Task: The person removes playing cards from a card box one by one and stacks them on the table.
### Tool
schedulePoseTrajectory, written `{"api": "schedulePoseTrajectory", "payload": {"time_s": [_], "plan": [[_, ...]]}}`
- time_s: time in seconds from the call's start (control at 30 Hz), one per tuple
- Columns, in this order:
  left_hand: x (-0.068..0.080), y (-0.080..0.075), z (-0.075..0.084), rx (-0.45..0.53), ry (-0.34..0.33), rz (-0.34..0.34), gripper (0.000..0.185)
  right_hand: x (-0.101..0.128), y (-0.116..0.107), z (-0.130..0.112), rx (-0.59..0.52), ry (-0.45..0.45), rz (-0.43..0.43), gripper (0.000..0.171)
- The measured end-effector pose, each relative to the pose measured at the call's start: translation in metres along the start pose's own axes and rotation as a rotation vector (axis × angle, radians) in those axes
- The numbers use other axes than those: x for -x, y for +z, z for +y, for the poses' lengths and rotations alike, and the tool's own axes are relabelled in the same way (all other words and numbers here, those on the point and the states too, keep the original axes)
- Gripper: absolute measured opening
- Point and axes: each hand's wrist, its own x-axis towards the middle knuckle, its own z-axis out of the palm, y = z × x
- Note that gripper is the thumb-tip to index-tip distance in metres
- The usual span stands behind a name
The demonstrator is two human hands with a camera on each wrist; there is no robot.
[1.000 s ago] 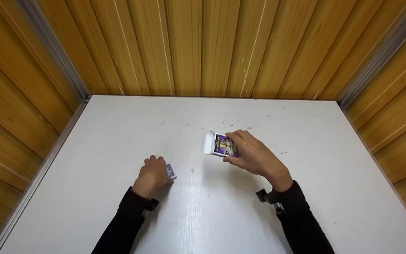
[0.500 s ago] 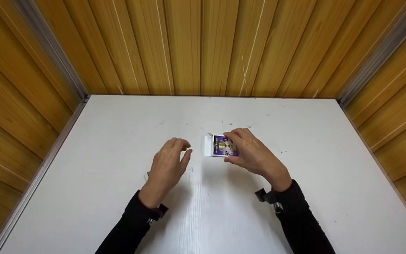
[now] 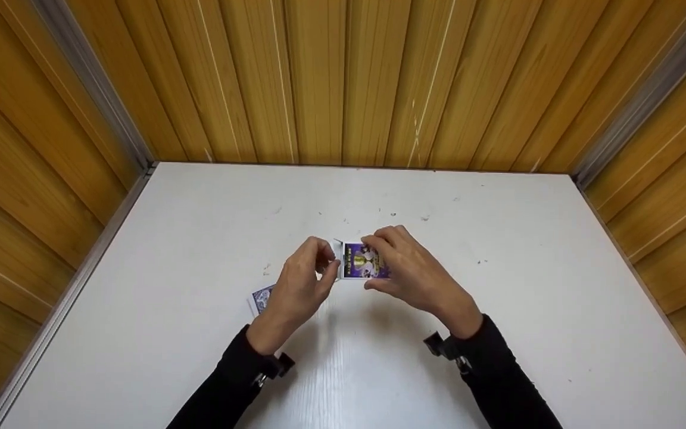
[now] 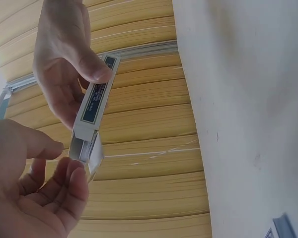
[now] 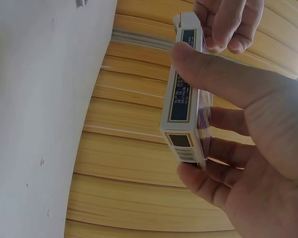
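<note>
1. Step in hand, as I judge it: closing the card box (image 3: 362,262) — it is being held up in the centre of the head view, above the white table (image 3: 498,333), open end facing left.
2. Right hand (image 3: 405,271) is gripping the box: thumb on the narrow side, fingers curled round the far face, clear in the right wrist view (image 5: 186,94).
3. Left hand (image 3: 301,286) is reaching in from the left, fingers half curled, fingertips (image 4: 77,176) touching the white flap (image 4: 95,154) at the open end; whether it is pinching the flap, cannot tell.
4. Next move probably calls for folding the flap over and tucking it in while the right hand is keeping the box steady.
5. Loose blue-backed cards (image 3: 261,296) are lying on the table, left of centre, partly hidden by the left hand.
</note>
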Motion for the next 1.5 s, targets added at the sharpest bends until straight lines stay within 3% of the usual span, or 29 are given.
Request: {"api": "schedulePoseTrajectory", "payload": {"time_s": [0.27, 0.37, 0.73, 0.97, 1.17, 1.33, 1.5], "plan": [[-0.009, -0.012, 0.0, 0.161, -0.197, -0.174, 0.022, 0.002, 0.004, -0.006, 0.015, -0.097, 0.057, 0.069], [-0.01, -0.015, -0.001, 0.198, -0.231, -0.208, 0.025, 0.002, 0.005, -0.006, 0.017, -0.111, 0.063, 0.069], [-0.009, -0.018, 0.001, 0.172, -0.336, -0.191, 0.026, 0.0, 0.008, -0.008, 0.03, -0.121, 0.048, 0.069], [-0.007, -0.019, 0.003, 0.16, -0.364, -0.167, 0.025, -0.001, 0.009, -0.01, 0.036, -0.125, 0.044, 0.069], [-0.007, -0.02, 0.001, 0.204, -0.382, -0.202, 0.023, 0.0, 0.009, -0.01, 0.035, -0.128, 0.038, 0.068], [-0.008, -0.023, 0.002, 0.277, -0.356, -0.205, 0.02, 0.0, 0.007, -0.006, 0.016, -0.124, 0.046, 0.069], [-0.01, -0.03, 0.004, 0.262, -0.32, -0.166, 0.016, 0.001, 0.002, -0.001, -0.018, -0.081, 0.036, 0.068]]}}
